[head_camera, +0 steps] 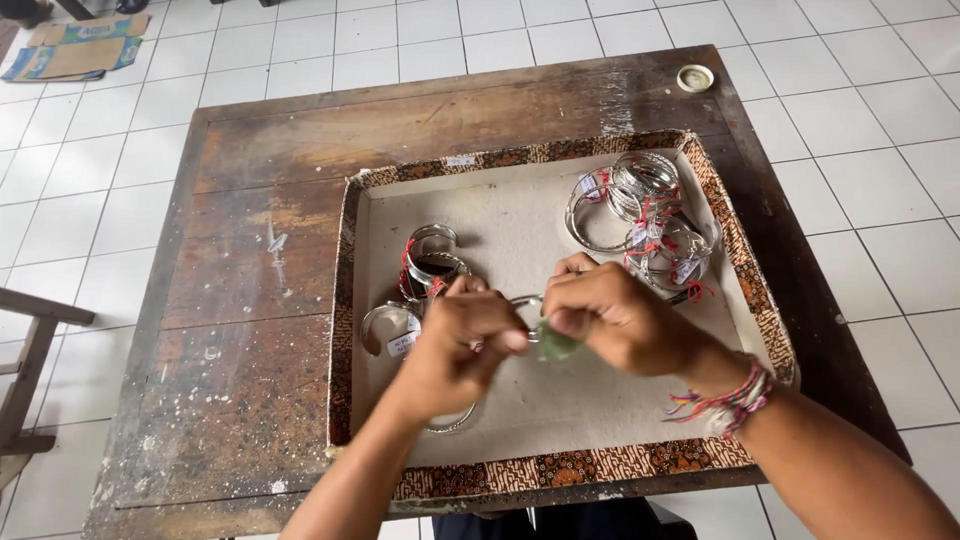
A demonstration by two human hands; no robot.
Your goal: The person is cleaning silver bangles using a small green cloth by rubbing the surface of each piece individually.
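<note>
Silver metal bangle [524, 302] with a pale green tag sits pinched between both hands above the shallow tray's middle. Left hand [455, 345] clenches its near side; right hand [620, 318], with woven bracelets at the wrist, grips the far side. Bangles [428, 268] lie left, a tagged pile [645, 215] right, inside the batik-edged tray [560, 468] on a worn wooden table [250, 300].

We have one head view, looking steeply down, close over the tray [372, 300] on the wooden table [260, 290], floor tiles around.
</note>
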